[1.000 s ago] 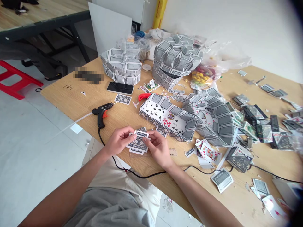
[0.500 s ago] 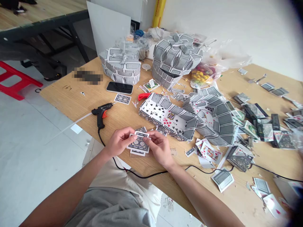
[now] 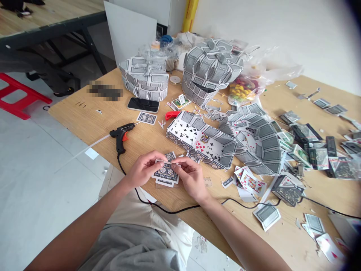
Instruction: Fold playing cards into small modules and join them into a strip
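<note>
Both my hands pinch one playing card (image 3: 166,171) with a dark patterned back, close to the table's front edge. My left hand (image 3: 146,169) grips its left side and my right hand (image 3: 190,175) its right side, thumbs on top near the upper edge. Beneath it lie more cards (image 3: 164,183) and part of a clear ruler (image 3: 207,181). Just beyond my fingers several patterned cards (image 3: 193,156) rest against a long open box (image 3: 201,141) built from playing cards. To the left sits a black glue gun (image 3: 120,136) with an orange trigger.
A curved card tray (image 3: 259,145) adjoins the box. Behind stand two card-built shapes, a rounded one (image 3: 211,69) and a lower one (image 3: 145,79). A phone (image 3: 143,105) lies near them. A black cord (image 3: 175,212) crosses the front; card boxes (image 3: 318,156) and loose cards cover the right.
The upper edge of the held card has bent or tilted under my fingers, so less of it shows. My hands stay in nearly the same place.
</note>
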The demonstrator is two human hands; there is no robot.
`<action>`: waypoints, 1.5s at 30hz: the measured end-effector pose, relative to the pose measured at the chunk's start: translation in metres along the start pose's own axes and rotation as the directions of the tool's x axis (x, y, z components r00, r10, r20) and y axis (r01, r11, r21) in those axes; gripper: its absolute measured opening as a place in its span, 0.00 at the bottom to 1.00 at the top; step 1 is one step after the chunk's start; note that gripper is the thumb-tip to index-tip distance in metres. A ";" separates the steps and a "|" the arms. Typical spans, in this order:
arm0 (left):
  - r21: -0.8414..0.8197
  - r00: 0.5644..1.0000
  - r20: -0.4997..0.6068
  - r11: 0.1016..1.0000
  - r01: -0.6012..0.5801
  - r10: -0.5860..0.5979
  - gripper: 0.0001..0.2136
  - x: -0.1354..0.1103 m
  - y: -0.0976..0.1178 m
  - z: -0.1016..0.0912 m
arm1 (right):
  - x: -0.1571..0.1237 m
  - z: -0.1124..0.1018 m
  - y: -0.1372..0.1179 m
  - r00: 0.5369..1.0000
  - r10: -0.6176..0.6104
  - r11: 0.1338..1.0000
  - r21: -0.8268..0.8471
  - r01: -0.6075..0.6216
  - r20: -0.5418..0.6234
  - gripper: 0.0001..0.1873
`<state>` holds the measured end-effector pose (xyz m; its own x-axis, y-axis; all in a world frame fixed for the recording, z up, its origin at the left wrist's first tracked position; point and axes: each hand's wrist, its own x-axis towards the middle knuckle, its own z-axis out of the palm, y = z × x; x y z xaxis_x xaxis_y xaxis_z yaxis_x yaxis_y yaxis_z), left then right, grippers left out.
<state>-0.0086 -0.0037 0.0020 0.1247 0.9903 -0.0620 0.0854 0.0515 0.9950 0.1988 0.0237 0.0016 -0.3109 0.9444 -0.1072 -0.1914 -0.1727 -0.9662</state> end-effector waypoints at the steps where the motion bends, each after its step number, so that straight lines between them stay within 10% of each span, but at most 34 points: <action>1: 0.009 1.000 0.004 1.000 -0.010 0.010 0.09 0.000 0.000 0.000 | 0.000 0.000 0.000 1.000 -0.009 1.000 -0.019 0.009 0.000 0.09; 24: 0.080 0.994 0.011 0.991 0.104 -0.105 0.18 0.003 0.001 0.002 | -0.007 -0.003 0.004 0.968 -0.232 0.907 -0.337 0.252 0.099 0.08; 33: 0.019 0.995 -0.023 0.995 0.100 -0.100 0.18 0.002 0.002 0.002 | -0.007 -0.005 -0.003 0.993 -0.010 0.997 -0.069 0.018 0.115 0.15; 45: 0.145 0.999 -0.021 0.988 0.050 -0.047 0.16 -0.001 0.001 0.006 | 0.000 -0.001 0.001 1.000 0.016 0.963 -0.269 -0.013 0.007 0.21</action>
<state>-0.0024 -0.0056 0.0024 0.0993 0.9893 -0.1072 0.2335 0.0815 0.9689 0.2001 0.0236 0.0008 -0.3200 0.9397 -0.1206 0.0705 -0.1033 -0.9921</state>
